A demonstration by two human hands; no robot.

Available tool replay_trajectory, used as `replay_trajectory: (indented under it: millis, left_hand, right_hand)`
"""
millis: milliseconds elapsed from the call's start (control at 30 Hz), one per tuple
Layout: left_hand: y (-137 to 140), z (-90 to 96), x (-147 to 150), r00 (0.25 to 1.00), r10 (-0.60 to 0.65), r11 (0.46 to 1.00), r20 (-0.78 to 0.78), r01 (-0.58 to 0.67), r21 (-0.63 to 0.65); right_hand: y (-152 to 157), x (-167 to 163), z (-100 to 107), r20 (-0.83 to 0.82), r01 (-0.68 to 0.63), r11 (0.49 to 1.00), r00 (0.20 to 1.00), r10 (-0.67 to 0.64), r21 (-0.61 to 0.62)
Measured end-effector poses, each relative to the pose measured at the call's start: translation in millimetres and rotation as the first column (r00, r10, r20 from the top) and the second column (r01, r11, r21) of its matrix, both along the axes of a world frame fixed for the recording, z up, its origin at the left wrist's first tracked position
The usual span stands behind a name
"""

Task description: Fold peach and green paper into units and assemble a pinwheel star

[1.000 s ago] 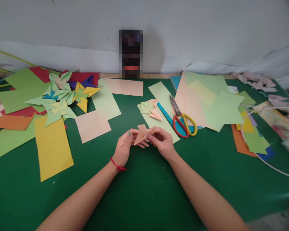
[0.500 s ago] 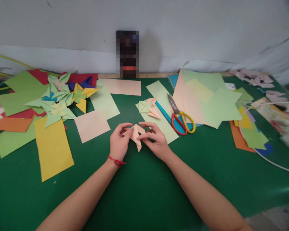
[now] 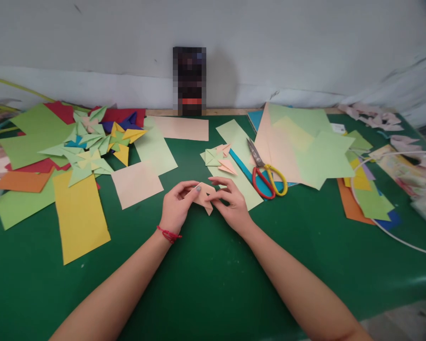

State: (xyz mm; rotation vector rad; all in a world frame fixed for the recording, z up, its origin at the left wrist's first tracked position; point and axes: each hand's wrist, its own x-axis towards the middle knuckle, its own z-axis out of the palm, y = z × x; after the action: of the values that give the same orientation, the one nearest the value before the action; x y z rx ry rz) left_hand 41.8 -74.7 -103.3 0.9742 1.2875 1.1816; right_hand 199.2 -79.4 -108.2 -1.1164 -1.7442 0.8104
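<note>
Over the middle of a green table [image 3: 206, 284], two bare hands work on a piece of folded peach paper [image 3: 201, 200], which sits between them, creased into slanting flaps with one point hanging down towards the person. The left hand [image 3: 176, 208] grips it from the left, thumb laid flat on its face and the other fingers curled round behind; a red string bracelet [image 3: 169, 234] circles that wrist. From the other side, the right hand [image 3: 232, 206] brings its bent fingers to the paper's right edge, the upper ones loosely spread, though I cannot tell whether the lower ones are pinching it or only touching. Just beyond, a small green and peach folded piece [image 3: 215, 157] lies on a pale green sheet [image 3: 239, 184]. Scissors [image 3: 262, 173] with one red and one yellow handle rest near the right hand, tips towards the wall [image 3: 110, 38]. Beside the left hand lies a plain peach sheet [image 3: 137, 184], and further left a long yellow sheet [image 3: 81, 218] reaches nearer the person. Folded paper stars [image 3: 88, 161] are heaped at the far left, while large overlapping sheets [image 3: 287, 142] spread out beyond the scissors.
</note>
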Motion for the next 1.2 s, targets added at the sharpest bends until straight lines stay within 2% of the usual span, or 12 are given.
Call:
replay_trajectory:
  millis: [133,233,300,367,467,567,700,867,1000,1067,1200]
  left_hand:
    - [1.5,-5.4,-0.8,0.994,0.069,0.998,0.083,-0.068,-0.012]
    - [2.4,-7.2,-0.7,0.989,0.094,0.996,0.113,-0.093,-0.009]
    - [2.7,-7.2,-0.2,0.989,0.11,0.994,0.102,-0.11,-0.002]
    - [2.8,-6.8,0.5,0.987,0.129,0.991,0.094,-0.13,0.007]
    - [2.7,-6.4,1.8,0.986,0.147,0.989,0.082,-0.148,0.008]
    - [2.6,-6.8,2.7,0.983,0.155,0.988,0.099,-0.155,-0.003]
    - [2.8,-8.0,2.2,0.983,0.138,0.99,0.121,-0.14,0.005]
    - [3.1,-8.1,1.0,0.988,0.13,0.991,0.08,-0.133,0.03]
    - [1.9,-2.2,2.2,0.99,0.123,0.991,0.07,-0.126,0.043]
    - [0.5,3.0,3.0,0.996,0.093,0.994,0.007,-0.093,0.049]
    - [-1.9,10.1,2.2,0.971,0.0,0.997,-0.237,0.017,0.07]
  right_hand:
    - [-2.7,0.7,5.7,-0.011,0.094,0.993,0.996,-0.093,0.076]
    - [-15.0,0.0,9.9,0.054,0.164,0.948,0.981,-0.185,0.274]
    - [-26.8,-5.3,11.8,0.143,0.104,0.884,0.972,-0.188,0.457]
    - [-37.3,-15.1,12.3,0.274,-0.086,0.846,0.959,-0.072,0.526]
    - [-45.2,-31.5,10.1,0.448,-0.287,0.9,0.886,0.119,0.329]
    - [-46.0,-41.1,6.1,0.483,-0.355,0.908,0.849,0.215,0.222]
    - [-46.6,-43.7,4.0,0.478,-0.405,0.884,0.84,0.258,0.234]
    - [-47.0,-44.4,4.5,0.459,-0.361,0.901,0.86,0.222,0.24]
    - [-48.0,-45.6,3.2,0.421,-0.383,0.88,0.873,0.246,0.28]
    - [-49.1,-45.9,2.7,0.388,-0.391,0.868,0.884,0.26,0.308]
    - [-48.5,-41.2,3.8,0.368,-0.389,0.836,0.896,0.247,0.387]
